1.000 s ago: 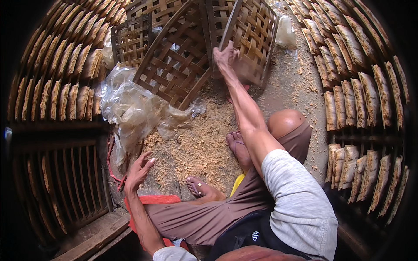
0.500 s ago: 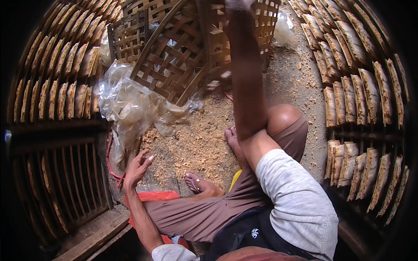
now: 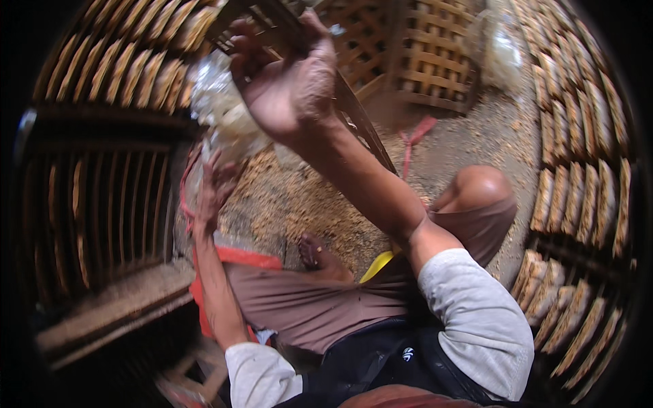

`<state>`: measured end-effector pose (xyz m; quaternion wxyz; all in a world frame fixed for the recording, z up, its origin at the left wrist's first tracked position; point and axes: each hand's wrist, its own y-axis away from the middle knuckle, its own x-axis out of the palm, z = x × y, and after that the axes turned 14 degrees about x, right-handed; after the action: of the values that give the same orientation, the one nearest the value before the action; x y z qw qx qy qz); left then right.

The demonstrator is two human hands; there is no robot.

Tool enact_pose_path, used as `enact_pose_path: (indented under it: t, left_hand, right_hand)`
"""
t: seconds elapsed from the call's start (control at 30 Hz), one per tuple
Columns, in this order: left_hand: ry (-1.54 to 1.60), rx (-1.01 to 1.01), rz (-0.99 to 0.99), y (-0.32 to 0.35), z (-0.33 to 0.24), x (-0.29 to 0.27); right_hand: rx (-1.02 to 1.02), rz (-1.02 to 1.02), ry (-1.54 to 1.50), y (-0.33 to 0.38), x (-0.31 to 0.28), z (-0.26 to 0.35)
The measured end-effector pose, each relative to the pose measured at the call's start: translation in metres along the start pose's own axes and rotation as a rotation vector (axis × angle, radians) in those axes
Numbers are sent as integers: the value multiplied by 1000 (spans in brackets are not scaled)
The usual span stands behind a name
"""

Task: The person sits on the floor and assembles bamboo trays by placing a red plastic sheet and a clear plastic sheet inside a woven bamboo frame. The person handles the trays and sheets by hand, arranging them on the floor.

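woven panel (image 3: 284,28) — dark brown, tilted, blurred — at right hand (image 3: 289,92), whose grip i cannot tell; left hand (image 3: 216,185), fingers apart.

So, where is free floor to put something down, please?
The clearest patch is crumb-strewn grey floor, between the pink ribbon and the slabs at right. Crowded: around the right hand, with woven panels, and beside the left hand, with plastic film.

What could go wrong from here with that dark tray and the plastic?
The right hand is at the dark tray, but blur hides how firm its grip is, so the tray might slip. The tray's left end appears close to the crumpled plastic and might snag it. The left hand is by that plastic too, so its fingers could tangle.
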<state>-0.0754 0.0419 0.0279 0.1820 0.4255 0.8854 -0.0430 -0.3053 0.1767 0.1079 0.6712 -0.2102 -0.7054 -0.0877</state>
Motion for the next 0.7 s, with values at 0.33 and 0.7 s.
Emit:
enact_pose_path:
  t: [0.33,0.7]
  left_hand:
    - [539,148,-247,6,-32,-3]
    - [742,338,-222,44,14,-77]
  right_hand:
    - [272,74,-319,50,-43,-104]
    - [856,-424,-116,118,-60,-183]
